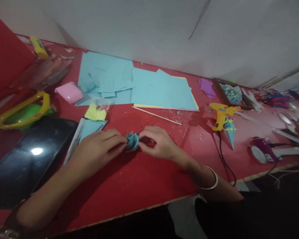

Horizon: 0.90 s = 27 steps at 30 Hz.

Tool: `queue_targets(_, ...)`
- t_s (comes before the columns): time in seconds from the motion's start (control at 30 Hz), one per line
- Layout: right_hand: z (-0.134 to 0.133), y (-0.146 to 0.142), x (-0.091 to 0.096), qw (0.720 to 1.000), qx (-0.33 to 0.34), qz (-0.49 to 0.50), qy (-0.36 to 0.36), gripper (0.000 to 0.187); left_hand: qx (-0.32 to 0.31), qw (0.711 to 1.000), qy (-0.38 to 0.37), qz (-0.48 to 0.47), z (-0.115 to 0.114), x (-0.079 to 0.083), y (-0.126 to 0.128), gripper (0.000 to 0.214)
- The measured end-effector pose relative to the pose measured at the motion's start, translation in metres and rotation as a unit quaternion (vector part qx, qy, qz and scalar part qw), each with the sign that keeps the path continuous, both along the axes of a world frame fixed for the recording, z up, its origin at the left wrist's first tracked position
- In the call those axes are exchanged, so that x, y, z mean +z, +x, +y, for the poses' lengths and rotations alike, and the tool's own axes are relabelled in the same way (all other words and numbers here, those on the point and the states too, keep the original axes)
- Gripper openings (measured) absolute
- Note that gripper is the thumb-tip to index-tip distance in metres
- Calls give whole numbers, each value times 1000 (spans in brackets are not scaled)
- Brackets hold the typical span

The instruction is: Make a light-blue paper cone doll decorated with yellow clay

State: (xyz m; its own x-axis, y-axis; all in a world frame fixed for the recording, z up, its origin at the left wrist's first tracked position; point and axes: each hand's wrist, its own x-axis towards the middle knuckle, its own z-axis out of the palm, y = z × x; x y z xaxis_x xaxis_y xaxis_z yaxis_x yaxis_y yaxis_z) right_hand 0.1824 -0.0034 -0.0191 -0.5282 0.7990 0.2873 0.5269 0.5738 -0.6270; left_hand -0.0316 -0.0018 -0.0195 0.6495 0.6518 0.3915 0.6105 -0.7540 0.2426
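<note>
Presently pinching a curled blue paper piece [132, 142] between left hand [98, 147] and right hand [160, 141], with each grip closed on an opposite side; held over the red worktop [149, 186], near a thin stick [156, 115], left of the yellow glue gun [218, 116].

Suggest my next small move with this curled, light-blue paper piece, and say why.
I'd probably squeeze the curled, layered light-blue paper piece gently between the bare left hand and bare right hand, because its layers look fanned apart and both hands sit at its opposite edges.
</note>
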Motion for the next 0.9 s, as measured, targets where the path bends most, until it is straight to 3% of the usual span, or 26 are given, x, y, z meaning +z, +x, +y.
queue_targets(0.57,5,4,-5,999,20,-26,34,12,-56,998,-24,3,0,2,-2,21)
queue_targets(0.77,2,1,-5,990,18,-65,124,19,-81,993,78,28,2,3,1,29)
queue_targets(0.9,0,-1,-5,987,10,-65,146,20,-89,987,125,55,2,3,2,34)
